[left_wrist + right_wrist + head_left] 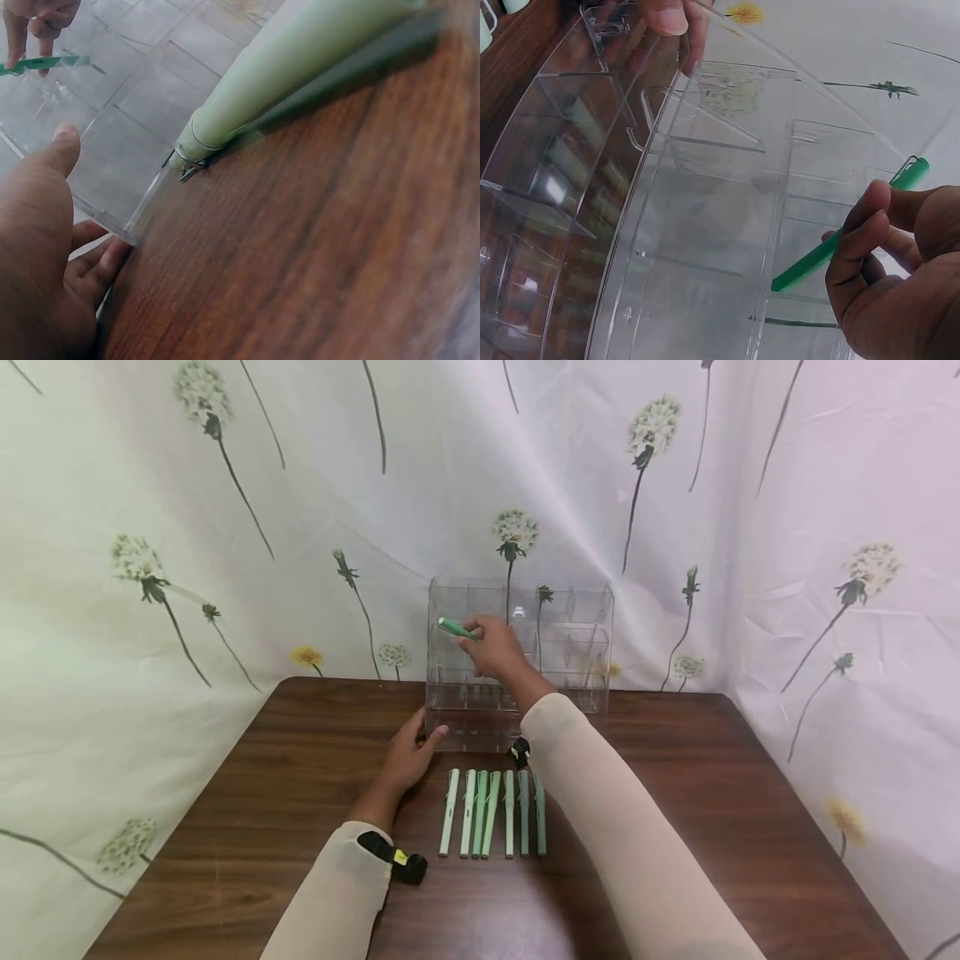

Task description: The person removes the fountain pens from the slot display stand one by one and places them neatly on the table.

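Note:
A clear plastic organizer (pixel 480 697) with stepped compartments stands upright at the back of the table. My left hand (pixel 408 752) holds its lower left side, thumb at the front and fingers curled behind the edge in the left wrist view. My right hand (pixel 495 647) pinches a green pen (pixel 810 264) between thumb and fingers. The pen is slanted in front of the organizer's upper left compartments, its clip end up and outward in the right wrist view. Several pens (pixel 492 814) in white, green and grey-green shades lie side by side in front of the organizer, clips toward it.
The dark wooden table (pixel 300 793) meets a white flower-printed cloth (pixel 420 510) behind and at both sides. A black strap with a small camera (pixel 405 864) sits on the left wrist. My right sleeve (pixel 622 810) reaches across beside the rightmost pens.

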Action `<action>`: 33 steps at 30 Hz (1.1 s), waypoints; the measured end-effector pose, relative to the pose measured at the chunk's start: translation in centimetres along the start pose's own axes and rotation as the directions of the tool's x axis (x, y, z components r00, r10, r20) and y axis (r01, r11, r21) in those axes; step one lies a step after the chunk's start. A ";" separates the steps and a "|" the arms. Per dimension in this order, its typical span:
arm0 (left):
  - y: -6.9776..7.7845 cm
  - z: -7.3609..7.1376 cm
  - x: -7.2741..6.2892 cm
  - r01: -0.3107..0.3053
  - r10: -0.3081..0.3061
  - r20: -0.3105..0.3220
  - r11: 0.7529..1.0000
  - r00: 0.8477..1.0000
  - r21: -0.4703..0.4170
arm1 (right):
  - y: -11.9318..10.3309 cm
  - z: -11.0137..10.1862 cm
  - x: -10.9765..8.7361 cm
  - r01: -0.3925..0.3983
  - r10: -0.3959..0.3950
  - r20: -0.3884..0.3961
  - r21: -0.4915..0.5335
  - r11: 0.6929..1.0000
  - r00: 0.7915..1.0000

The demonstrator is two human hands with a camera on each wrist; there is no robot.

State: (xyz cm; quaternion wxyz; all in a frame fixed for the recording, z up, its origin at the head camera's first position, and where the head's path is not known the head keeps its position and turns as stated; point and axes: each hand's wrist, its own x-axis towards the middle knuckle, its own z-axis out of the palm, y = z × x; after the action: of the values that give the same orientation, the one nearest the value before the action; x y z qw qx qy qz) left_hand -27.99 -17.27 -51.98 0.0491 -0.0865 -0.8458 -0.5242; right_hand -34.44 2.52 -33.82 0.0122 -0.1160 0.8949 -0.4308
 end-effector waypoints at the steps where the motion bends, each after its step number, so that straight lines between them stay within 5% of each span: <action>1: 0.1 0.0 0.0 -0.003 0.003 0.001 1.000 1.000 0.001 | 0.0 0.1 0.0 -0.006 0.006 -0.006 -0.002 1.000 1.000; 33: 0.1 0.1 0.0 -0.026 0.026 -0.010 1.000 1.000 0.002 | 0.5 0.3 0.3 0.025 -0.018 -0.113 0.060 0.998 0.993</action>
State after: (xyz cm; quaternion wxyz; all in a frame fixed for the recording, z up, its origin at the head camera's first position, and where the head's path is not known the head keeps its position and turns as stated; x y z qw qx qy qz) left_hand -27.93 -17.15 -51.94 0.0601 -0.0947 -0.8449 -0.5231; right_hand -34.76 2.48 -34.35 -0.0391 -0.1007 0.8792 -0.4640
